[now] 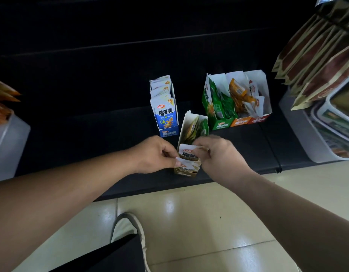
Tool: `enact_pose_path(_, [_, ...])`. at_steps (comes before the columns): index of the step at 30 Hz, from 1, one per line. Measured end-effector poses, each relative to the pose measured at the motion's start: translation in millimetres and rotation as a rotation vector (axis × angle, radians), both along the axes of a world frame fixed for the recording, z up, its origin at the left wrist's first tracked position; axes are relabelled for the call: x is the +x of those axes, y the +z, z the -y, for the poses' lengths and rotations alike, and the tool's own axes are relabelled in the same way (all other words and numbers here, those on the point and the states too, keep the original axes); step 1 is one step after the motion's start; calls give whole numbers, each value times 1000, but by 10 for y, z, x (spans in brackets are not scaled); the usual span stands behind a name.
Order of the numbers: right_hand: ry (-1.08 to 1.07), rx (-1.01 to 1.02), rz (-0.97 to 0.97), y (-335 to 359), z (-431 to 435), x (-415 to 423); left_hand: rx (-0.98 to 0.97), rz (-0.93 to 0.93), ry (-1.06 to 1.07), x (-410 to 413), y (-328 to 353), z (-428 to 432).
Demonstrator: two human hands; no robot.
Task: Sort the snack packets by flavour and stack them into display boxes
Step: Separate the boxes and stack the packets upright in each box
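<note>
Black shelf (91,124), pale glossy floor tiles (209,222), a grey-and-white shoe (128,226), white bin at left (5,146), gold-edged brown pouches leaning at right (316,61)

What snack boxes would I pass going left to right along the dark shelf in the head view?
Blue box → brown box → green box → orange box → red box.

Five display boxes (168,133) (186,172) (222,125) (240,121) (258,119), two hands (156,154) (221,155), two snack packets (189,152) (188,164) pinched in them, and one shoe (128,225).
</note>
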State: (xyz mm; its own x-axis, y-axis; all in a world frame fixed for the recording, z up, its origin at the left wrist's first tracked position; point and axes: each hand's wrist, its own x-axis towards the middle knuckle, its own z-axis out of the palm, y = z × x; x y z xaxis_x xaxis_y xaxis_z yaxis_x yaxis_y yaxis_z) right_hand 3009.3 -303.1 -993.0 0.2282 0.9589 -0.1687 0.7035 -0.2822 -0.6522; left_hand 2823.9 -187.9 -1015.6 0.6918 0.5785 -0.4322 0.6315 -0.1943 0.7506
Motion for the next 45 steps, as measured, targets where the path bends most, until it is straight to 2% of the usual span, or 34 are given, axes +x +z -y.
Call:
enact_pose_path(5, [52, -200, 59, -74, 28, -90, -22, -51, 54, -27, 66, -12])
enact_pose_path(8, [-6, -171, -34, -76, -18, -119, -70, -29, 172, -11, 77, -50])
enact_pose_path(11, [-5, -243, -195, -26, -43, -73, -97, 42, 254, 69, 84, -81])
enact_pose_path(15, [15, -268, -252, -30, 36, 40, -125, 44, 153, 213, 63, -32])
enact_pose_path(18, [-72, -188, -228, -53, 87, 83, 28, 52, 179, 317, -5, -14])
enact_pose_path(21, [-280, -112, -475, 12, 66, 111, 258, 122, 274, 425, -38, -132])
enact_pose_path(23, [-348, -117, -561, 74, 52, 117, 246, 110, 232, 522, 9, -169])
enact_pose_path(26, [-372, -154, -578, 104, 76, 123, 157, -13, 161, 687, 30, -82])
enact_pose_path(28, [-375, -175, -571, 111, 96, 137, 239, -46, 140, 774, -36, -56])
enact_pose_path(31, [-371, -197, -563, 100, 112, 172, 309, -22, 241, 798, -62, -113])
enact_pose_path(34, [-373, -211, -572, 110, 138, 190, 273, 88, 408, 764, 54, -138])
enact_pose_path(37, [-352, -226, -565, 146, 135, 177, 175, 229, 487, 643, 198, -131])
enact_pose_path(42, [-390, -166, -587, 233, 76, 137, 364, 410, 639, 411, 558, -303])
enact_pose_path(45, [-431, -149, -636, 289, 41, 130, 305, 471, 742, 324, 738, -355])
